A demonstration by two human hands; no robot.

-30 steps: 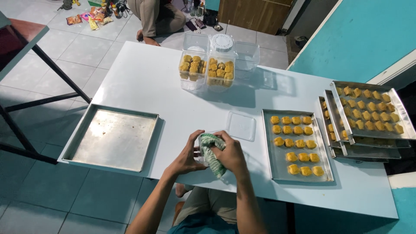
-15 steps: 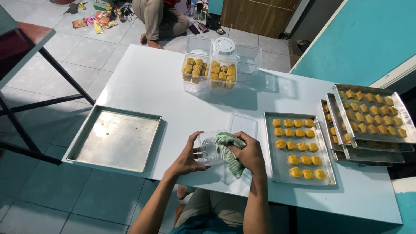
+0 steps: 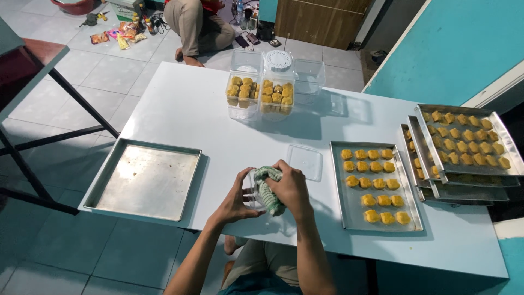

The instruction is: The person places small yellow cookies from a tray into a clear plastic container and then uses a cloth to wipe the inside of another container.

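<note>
The right hand (image 3: 292, 188) has its grip closed on a green striped cloth (image 3: 267, 188), pressing it into a small clear plastic container (image 3: 252, 191) that the left hand (image 3: 237, 198) grips by its side wall, at the near edge of the white bench (image 3: 185, 109). The container looks light, thin and slippery, likely to flex if squeezed, so the side walls seem the safest hold; the cloth is soft. Its flat clear lid (image 3: 304, 161) lies just beyond. A tray of yellow pastries (image 3: 375, 186) sits right, an empty metal tray (image 3: 144, 179) left, filled jars (image 3: 261, 90) far.

Grey tiled floor (image 3: 103, 76) — teal wall (image 3: 453, 43), wooden door (image 3: 322, 22).
</note>
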